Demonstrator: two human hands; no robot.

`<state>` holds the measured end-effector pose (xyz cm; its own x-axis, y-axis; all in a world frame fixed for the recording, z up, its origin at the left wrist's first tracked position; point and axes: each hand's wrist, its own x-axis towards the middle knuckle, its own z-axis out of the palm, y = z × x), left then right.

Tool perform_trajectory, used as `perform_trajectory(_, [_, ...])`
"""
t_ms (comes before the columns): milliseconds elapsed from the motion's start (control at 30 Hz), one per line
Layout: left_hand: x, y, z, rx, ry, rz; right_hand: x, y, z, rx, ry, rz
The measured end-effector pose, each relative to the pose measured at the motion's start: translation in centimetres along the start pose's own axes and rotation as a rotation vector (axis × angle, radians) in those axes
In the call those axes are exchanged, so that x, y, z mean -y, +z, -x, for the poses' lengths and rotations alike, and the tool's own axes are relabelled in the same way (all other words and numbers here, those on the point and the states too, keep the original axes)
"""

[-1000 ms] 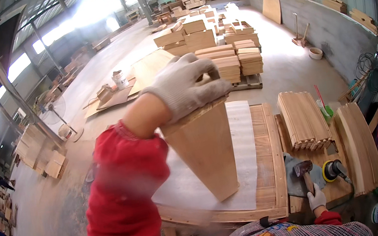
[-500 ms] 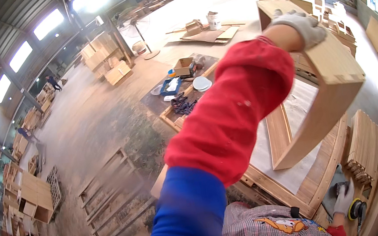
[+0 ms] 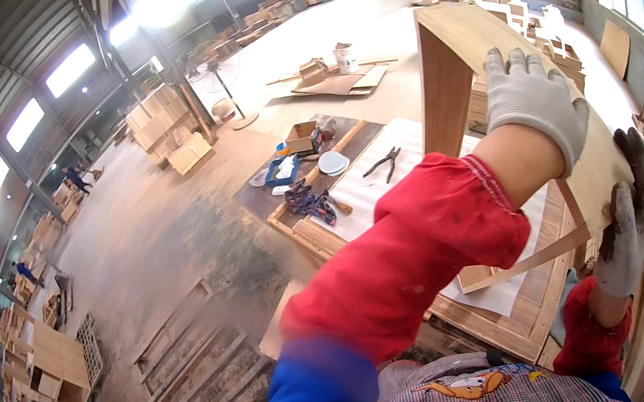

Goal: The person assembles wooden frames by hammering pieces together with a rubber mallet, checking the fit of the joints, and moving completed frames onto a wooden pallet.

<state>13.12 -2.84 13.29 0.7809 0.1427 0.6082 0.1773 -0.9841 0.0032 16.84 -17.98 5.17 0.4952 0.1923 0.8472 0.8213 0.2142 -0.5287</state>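
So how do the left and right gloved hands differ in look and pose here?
Look: the left gloved hand shows a pale, mostly clean glove back, while the right gloved hand has dark stains over its fingers.
Pose: the left gloved hand lies across the upper panel of the wooden box frame; the right gloved hand is upright by its near end, fingers pointing up.
Both wear light-coloured gloves and emerge from red sleeves.

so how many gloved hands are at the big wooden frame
2: the left hand lies over the upper panel of the wooden frame, and the right hand is at its near end. The frame's far side is partly hidden.
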Motion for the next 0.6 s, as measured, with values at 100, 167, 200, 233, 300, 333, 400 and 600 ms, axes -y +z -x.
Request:
perform_trajectory(100, [1.0, -0.6, -0.4, 0.126, 0.1, 0.022, 0.5, -0.5, 0.5, -0.019, 0.048, -0.089])
perform_trajectory(167, [2.4, -1.2, -2.0, 0.216, 0.094, 0.006, 0.3, -1.6, 0.8, -0.015, 0.065, -0.135])
perform_trajectory(200, [3.2, -1.6, -3.4, 0.25, 0.062, -0.004, 0.4, -2.7, 0.7, -0.022, 0.064, -0.136])
perform_trajectory(233, [5.3, -1.5, -3.3, 0.102, 0.072, -0.142, 0.5, -2.8, 1.2, -0.055, 0.107, -0.188])
perform_trajectory(300, [10.8, -0.6, -4.6, -0.119, -0.014, -0.097, 1.4, -2.7, 2.3, -0.138, 0.172, -0.254])
perform_trajectory(333, [12.7, -1.3, -5.1, -0.111, -0.05, -0.023, 1.6, -3.2, 2.8, -0.137, 0.137, -0.248])
perform_trajectory(400, [17.0, -1.2, -6.0, 0.054, -0.121, 0.601, 1.4, -3.7, 4.2, -0.128, 0.083, -0.243])
perform_trajectory(600, [14.5, -2.4, -8.8, 0.206, -0.204, 0.946, 1.8, -4.6, 5.5, -0.143, -0.066, -0.301])
